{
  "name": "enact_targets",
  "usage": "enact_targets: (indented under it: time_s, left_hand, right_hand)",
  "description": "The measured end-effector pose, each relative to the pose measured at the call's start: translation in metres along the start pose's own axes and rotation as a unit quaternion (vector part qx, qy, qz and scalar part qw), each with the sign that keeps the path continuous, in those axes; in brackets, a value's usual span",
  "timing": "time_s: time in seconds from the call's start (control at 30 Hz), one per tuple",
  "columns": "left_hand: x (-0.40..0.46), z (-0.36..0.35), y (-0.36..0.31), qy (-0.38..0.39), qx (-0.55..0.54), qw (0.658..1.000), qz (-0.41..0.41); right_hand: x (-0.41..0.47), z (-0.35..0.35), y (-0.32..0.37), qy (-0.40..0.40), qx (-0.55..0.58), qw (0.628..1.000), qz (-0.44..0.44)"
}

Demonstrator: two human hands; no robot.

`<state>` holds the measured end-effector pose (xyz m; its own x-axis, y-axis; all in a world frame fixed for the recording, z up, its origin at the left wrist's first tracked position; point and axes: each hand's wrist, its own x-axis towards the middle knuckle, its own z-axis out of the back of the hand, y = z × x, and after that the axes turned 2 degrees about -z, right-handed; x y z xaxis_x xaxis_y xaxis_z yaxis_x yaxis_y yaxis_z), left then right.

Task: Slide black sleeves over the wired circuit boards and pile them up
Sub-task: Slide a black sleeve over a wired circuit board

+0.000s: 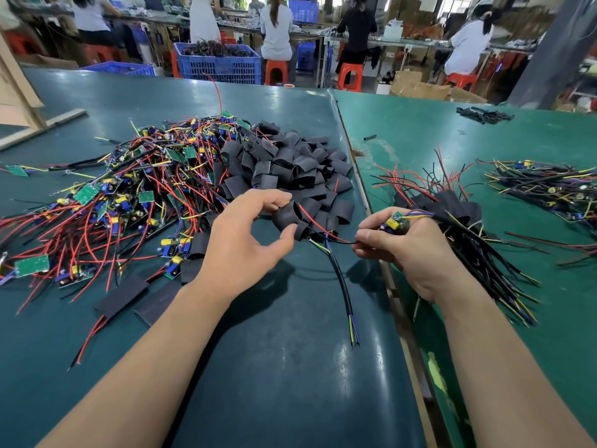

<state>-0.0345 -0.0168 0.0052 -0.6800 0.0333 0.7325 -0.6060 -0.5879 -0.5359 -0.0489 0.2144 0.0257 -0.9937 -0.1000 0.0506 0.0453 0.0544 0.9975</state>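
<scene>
Left edge of the wired-board heap (106,202) cut off by the frame — distant bench items (484,115) perhaps sleeves.

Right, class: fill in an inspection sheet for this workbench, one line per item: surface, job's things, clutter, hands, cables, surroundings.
Surface: green bench mat, seam right of centre.
Job's things: pile of black sleeves; heap of bare wired boards on the left; sleeved pile on the right.
Clutter: flat sleeves lying near the left arm; stray tube piece.
Hands: left hand pinches an open sleeve; right hand holds a circuit board.
Cables: that board's red and black leads reach into the sleeve.
Surroundings: blue crates, orange stools, seated workers.
</scene>
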Motion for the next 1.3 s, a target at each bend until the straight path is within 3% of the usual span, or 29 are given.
enact_targets:
  time_s: [0.27, 0.57, 0.73, 0.87, 1.1, 1.3]
  left_hand:
    - [0.0, 0.001, 0.001, 0.013, 0.007, 1.0, -0.017]
    - [0.001, 0.007, 0.005, 0.11, 0.064, 0.989, -0.082]
    - [-0.001, 0.002, -0.006, 0.102, 0.04, 0.99, -0.09]
    - [-0.002, -0.006, -0.016, 0.088, 0.045, 0.989, -0.111]
    - [-0.002, -0.01, -0.017, 0.068, 0.038, 0.995, -0.064]
    - [-0.004, -0.012, -0.02, 0.069, -0.028, 0.997, -0.035]
  right_hand:
    - [0.0, 0.0, -0.001, 0.007, -0.026, 0.999, -0.017]
    - [0.001, -0.001, -0.001, -0.022, 0.001, 1.0, 0.022]
    - [0.0, -0.013, 0.003, -0.048, 0.087, 0.994, 0.051]
    - [-0.005, -0.031, 0.0, -0.044, 0.062, 0.996, 0.04]
    - [-0.004, -0.042, 0.0, 0.023, 0.069, 0.996, -0.058]
    - [-0.006, -0.036, 0.0, 0.027, 0.083, 0.996, 0.006]
